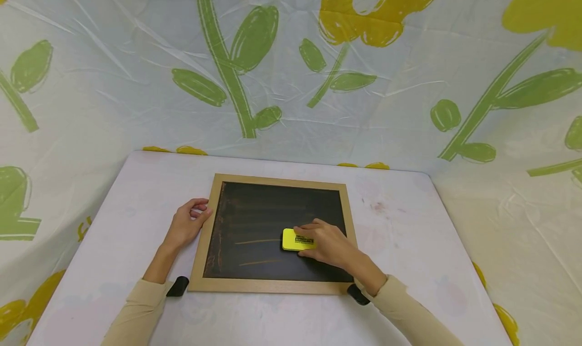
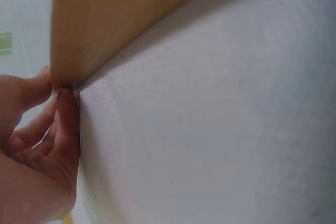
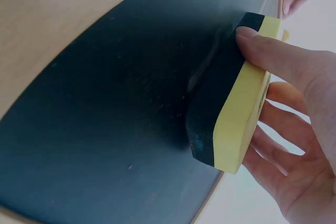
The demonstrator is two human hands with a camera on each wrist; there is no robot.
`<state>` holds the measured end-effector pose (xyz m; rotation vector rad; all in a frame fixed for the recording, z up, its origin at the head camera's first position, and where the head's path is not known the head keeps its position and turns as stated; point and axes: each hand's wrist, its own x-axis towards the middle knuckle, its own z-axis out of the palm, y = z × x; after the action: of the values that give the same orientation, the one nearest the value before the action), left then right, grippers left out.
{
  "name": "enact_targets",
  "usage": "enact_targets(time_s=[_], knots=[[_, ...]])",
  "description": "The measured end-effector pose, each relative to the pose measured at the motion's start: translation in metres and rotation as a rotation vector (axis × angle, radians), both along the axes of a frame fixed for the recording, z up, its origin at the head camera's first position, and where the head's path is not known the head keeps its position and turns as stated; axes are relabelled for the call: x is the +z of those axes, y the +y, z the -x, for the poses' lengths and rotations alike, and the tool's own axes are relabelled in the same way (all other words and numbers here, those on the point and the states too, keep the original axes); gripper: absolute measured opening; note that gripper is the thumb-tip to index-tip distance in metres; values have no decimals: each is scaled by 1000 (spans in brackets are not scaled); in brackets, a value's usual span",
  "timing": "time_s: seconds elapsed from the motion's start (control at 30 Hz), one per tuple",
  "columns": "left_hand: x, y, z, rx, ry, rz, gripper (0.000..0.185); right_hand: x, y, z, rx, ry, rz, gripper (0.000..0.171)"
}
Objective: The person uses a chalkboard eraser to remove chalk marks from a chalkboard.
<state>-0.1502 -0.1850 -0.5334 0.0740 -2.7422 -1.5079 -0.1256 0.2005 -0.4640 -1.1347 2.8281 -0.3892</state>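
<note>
- Eraser (image 1: 297, 239): yellow block with black felt underside, sits on the lower middle of the chalkboard (image 1: 254, 219), felt side down on the slate.
- Right hand (image 1: 329, 245) grips the eraser: thumb on one long edge, fingers curled over the opposite edge, per the right wrist view (image 3: 236, 114).
- Left hand (image 1: 186, 222) is at the board's left frame edge (image 2: 105, 19), thumb and fingertips pinching or bracing the wood; fingers bent, holding nothing else.
- Two faint orange chalk lines (image 1: 256, 242) remain just left of the eraser; upper board shows smeared streaks, rusty residue along the left inner edge.
- My read on doing the wipe well: keep the felt flat, not tipped on an edge; even downward pressure; long overlapping strokes across the lines, running right to the frame.
- Left hand should press the frame against the stroke direction so the board doesn't skate.
- Board lies flat on a white surface (image 1: 409, 235), roughly centred; floral sheet (image 1: 291, 73) hangs behind.
</note>
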Motion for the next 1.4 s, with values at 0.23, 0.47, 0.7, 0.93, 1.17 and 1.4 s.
enact_targets(time_s=[0.23,0.47,0.7,0.93,1.17,1.4], knots=[[-1,-1,0,-3,1,-3,41,0,-15,2,16,27,-23,60],[3,0,-1,-1,-9,-9,42,1,-30,6,37,13,-48,60],[5,1,-2,-7,-13,-10,43,0,-48,8,75,12,-59,60],[4,1,-1,-3,-7,-12,42,2,-64,9,104,6,-72,59],[3,0,-2,-3,0,-9,42,3,-82,8,150,9,-94,58],[1,0,0,-5,4,-4,42,4,-99,9,178,23,-139,59]])
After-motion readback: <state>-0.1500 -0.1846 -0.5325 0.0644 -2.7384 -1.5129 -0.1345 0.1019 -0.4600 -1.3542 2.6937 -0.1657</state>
